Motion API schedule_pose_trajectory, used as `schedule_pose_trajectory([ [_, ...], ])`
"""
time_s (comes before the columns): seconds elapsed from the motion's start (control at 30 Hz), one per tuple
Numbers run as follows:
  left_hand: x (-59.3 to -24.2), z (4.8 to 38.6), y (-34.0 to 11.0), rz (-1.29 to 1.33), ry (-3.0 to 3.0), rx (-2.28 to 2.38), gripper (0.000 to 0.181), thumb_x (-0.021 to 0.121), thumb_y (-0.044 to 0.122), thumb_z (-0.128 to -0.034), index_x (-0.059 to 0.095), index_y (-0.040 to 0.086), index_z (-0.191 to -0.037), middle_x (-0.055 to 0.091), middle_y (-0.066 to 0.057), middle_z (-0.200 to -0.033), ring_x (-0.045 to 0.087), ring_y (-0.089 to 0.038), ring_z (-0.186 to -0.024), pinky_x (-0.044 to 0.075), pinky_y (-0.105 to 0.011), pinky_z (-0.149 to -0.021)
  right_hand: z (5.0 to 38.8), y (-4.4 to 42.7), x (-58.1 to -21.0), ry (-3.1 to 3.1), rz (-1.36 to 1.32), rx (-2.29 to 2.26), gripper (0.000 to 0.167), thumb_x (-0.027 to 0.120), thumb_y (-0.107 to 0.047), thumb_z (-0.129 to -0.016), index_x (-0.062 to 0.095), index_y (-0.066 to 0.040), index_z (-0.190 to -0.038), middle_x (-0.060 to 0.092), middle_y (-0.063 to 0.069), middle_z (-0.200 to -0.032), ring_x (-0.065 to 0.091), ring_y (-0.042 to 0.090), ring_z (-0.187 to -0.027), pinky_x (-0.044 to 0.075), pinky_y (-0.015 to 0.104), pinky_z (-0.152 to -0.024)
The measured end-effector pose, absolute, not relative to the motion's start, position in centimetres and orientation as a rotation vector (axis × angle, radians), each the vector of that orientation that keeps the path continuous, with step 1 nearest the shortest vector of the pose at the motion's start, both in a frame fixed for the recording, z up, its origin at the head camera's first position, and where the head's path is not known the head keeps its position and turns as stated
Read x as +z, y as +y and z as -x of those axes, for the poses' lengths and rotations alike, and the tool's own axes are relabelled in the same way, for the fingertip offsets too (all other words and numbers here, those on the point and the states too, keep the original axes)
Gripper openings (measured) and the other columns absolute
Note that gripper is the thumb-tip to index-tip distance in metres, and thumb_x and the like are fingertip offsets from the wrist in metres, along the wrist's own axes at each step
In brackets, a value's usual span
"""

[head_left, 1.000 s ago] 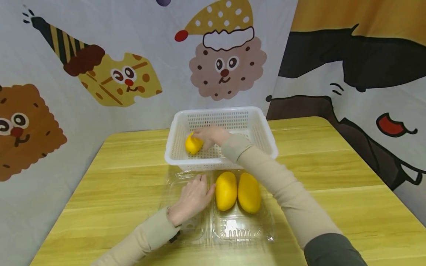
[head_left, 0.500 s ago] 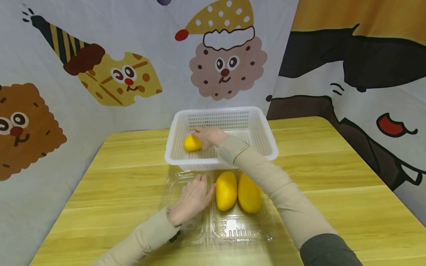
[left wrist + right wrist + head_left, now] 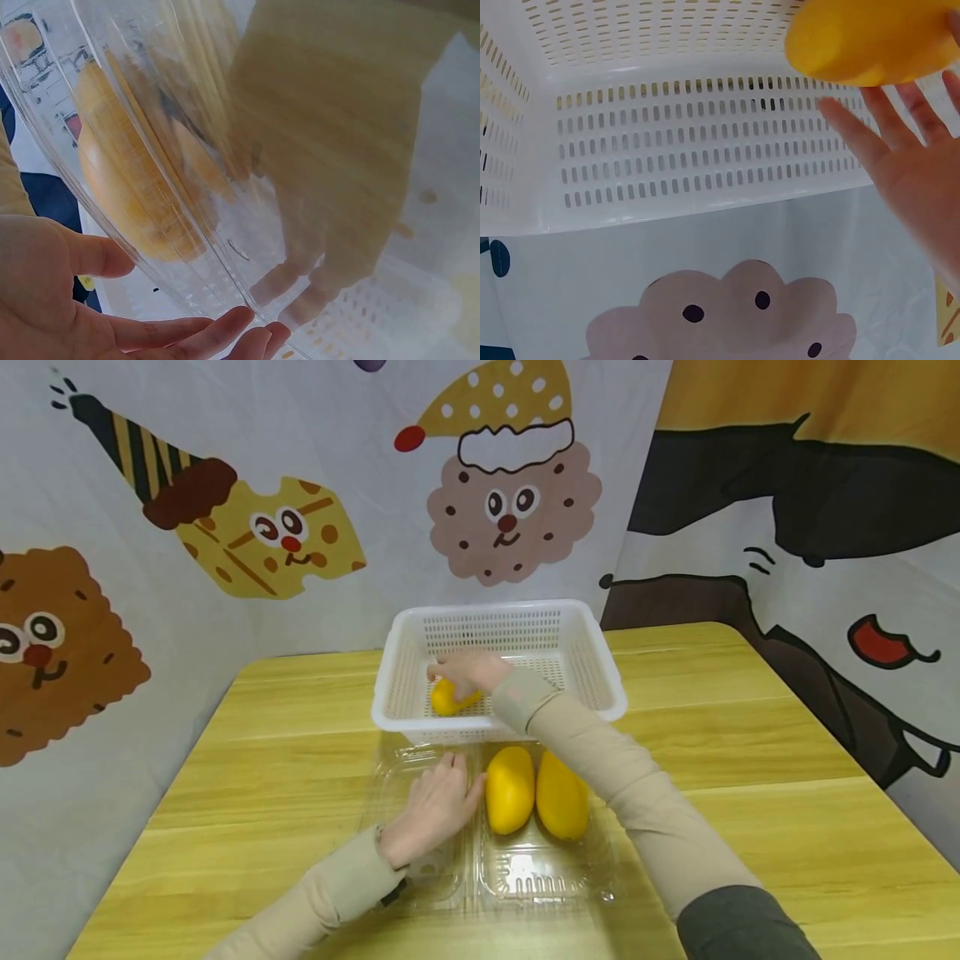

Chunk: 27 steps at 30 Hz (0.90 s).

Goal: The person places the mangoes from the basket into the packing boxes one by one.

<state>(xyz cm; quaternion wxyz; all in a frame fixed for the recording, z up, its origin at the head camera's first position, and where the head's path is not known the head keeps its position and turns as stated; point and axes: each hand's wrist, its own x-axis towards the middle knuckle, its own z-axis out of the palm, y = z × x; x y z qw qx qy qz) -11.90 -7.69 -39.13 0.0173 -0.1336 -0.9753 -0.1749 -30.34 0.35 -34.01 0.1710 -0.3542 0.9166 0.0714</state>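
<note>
In the white basket (image 3: 386, 693), a yellow mango-like fruit (image 3: 446, 699) lies partly under my right hand (image 3: 474, 672). The right wrist view shows the right hand (image 3: 922, 157) with fingers spread and fairly straight, some fingertips touching the edge of the fruit (image 3: 870, 41), one finger apart from it. My left hand (image 3: 435, 806) rests on the left half of a clear plastic clamshell box (image 3: 540, 881), fingers extended. In the left wrist view, the left hand's fingertips (image 3: 238, 319) touch the clear plastic. Two yellow fruits (image 3: 510, 791) (image 3: 562, 797) lie side by side in the right half.
The basket stands at the back of the wooden table (image 3: 285, 735), just behind the clear box. A cloth (image 3: 300, 410) with printed cartoon food hangs behind the table. My right forearm crosses over the basket's front rim and partly covers the right-hand fruit.
The fruit in the basket has turned from upright to lying over, and sits slightly further right, more under my right hand. My left hand and the clear box have not moved.
</note>
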Motion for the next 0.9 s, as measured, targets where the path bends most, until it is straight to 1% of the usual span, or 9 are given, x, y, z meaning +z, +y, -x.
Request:
schedule_pose_trajectory([
  [0.1, -39.2, 11.9, -7.7, 0.41, -3.035, -0.544, 0.039, 0.056, 0.03, -0.0942, 0.059, -0.007, -0.103, 0.062, -0.019, -0.091, 0.05, -0.019, -0.056, 0.038, -0.018, -0.041, 29.9, 0.7, -33.8, 2.561, 0.927, 0.199, 0.063, 0.065, -0.015, -0.085, 0.041, -0.031, -0.142, 0.037, 0.004, -0.148, 0.041, 0.024, -0.133, 0.037, 0.044, -0.111],
  [0.2, -39.2, 11.9, -7.7, 0.412, -3.033, -0.541, 0.039, 0.056, 0.03, -0.0941, 0.058, -0.007, -0.104, 0.062, -0.019, -0.091, 0.05, -0.019, -0.057, 0.038, -0.019, -0.041, 29.5, 1.0, -33.7, 2.541, 0.859, 0.227, 0.068, 0.068, -0.015, -0.084, 0.039, -0.032, -0.143, 0.038, 0.004, -0.149, 0.041, 0.024, -0.134, 0.038, 0.045, -0.111],
  [0.37, -39.2, 11.9, -7.7, 0.423, -3.023, -0.533, 0.039, 0.056, 0.03, -0.094, 0.058, -0.007, -0.105, 0.062, -0.018, -0.09, 0.05, -0.019, -0.058, 0.038, -0.019, -0.041, 29.3, 1.3, -33.8, 2.517, 0.788, 0.239, 0.071, 0.068, -0.017, -0.084, 0.034, -0.034, -0.144, 0.037, 0.002, -0.152, 0.043, 0.023, -0.132, 0.039, 0.043, -0.11],
  [0.5, -39.2, 11.9, -7.6, 0.429, -3.017, -0.533, 0.039, 0.056, 0.03, -0.094, 0.059, -0.007, -0.104, 0.062, -0.019, -0.091, 0.053, -0.021, -0.06, 0.04, -0.021, -0.043, 29.2, 1.4, -33.9, 2.511, 0.788, 0.283, 0.071, 0.067, -0.016, -0.084, 0.034, -0.037, -0.143, 0.038, 0.003, -0.15, 0.046, 0.021, -0.126, 0.042, 0.04, -0.105],
  [0.67, -39.2, 11.9, -7.6, 0.427, -3.023, -0.538, 0.04, 0.056, 0.03, -0.0944, 0.059, -0.008, -0.105, 0.062, -0.019, -0.091, 0.056, -0.023, -0.063, 0.043, -0.022, -0.044, 29.3, 1.9, -33.7, 2.527, 0.819, 0.276, 0.071, 0.068, -0.014, -0.083, 0.037, -0.035, -0.143, 0.046, 0.004, -0.141, 0.049, 0.021, -0.117, 0.046, 0.039, -0.099],
  [0.8, -39.1, 11.9, -7.7, 0.426, -3.035, -0.55, 0.038, 0.055, 0.029, -0.0947, 0.058, -0.008, -0.103, 0.061, -0.017, -0.087, 0.052, -0.02, -0.061, 0.04, -0.02, -0.043, 29.7, 2.4, -33.5, 2.566, 0.867, 0.242, 0.071, 0.071, -0.018, -0.081, 0.038, -0.033, -0.142, 0.047, 0.005, -0.141, 0.049, 0.023, -0.12, 0.045, 0.042, -0.101],
  [0.9, -39.0, 11.8, -7.7, 0.426, -3.046, -0.555, 0.038, 0.055, 0.029, -0.095, 0.058, -0.008, -0.103, 0.06, -0.017, -0.087, 0.05, -0.018, -0.06, 0.038, -0.017, -0.043, 30.2, 2.8, -33.3, 2.584, 0.906, 0.215, 0.068, 0.072, -0.022, -0.081, 0.039, -0.032, -0.14, 0.049, 0.004, -0.138, 0.05, 0.022, -0.119, 0.045, 0.041, -0.101],
])
